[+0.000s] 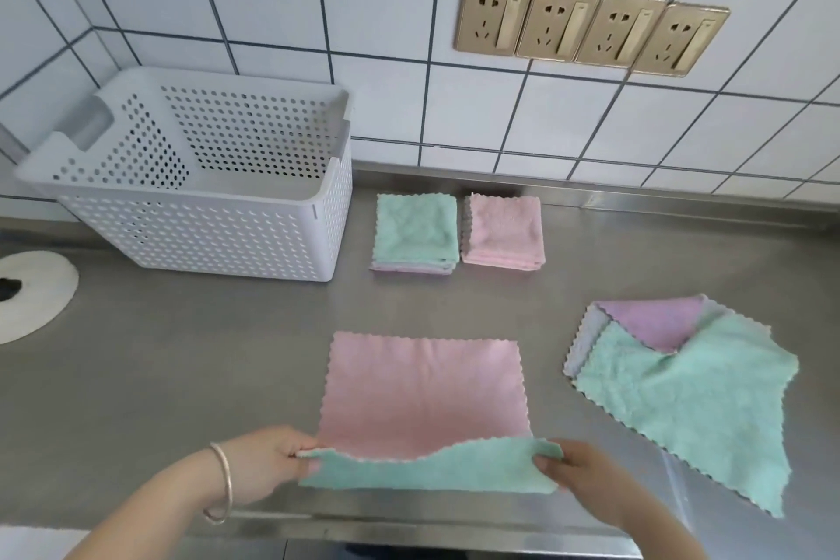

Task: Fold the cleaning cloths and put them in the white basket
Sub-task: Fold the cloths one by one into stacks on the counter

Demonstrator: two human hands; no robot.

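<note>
Pink on top, mint underneath: that's the cloth (425,391) being worked on, lying flat on the steel counter (182,355) right at the front edge. Left hand (268,462) and right hand (586,482) each pinch a near corner, lifting that edge, so I'd say the first fold is just starting. Two folded stacks (416,234) sit beside the white basket (204,214), which looks empty so far. A loose pile (691,396) waits on the right.

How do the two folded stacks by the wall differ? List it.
The green-topped stack stands nearer the white basket; the pink stack is on its other side. The green-topped stack shows lilac layers beneath; the pink stack looks pink throughout. Both are small folded squares on the steel counter, outside the basket.
</note>
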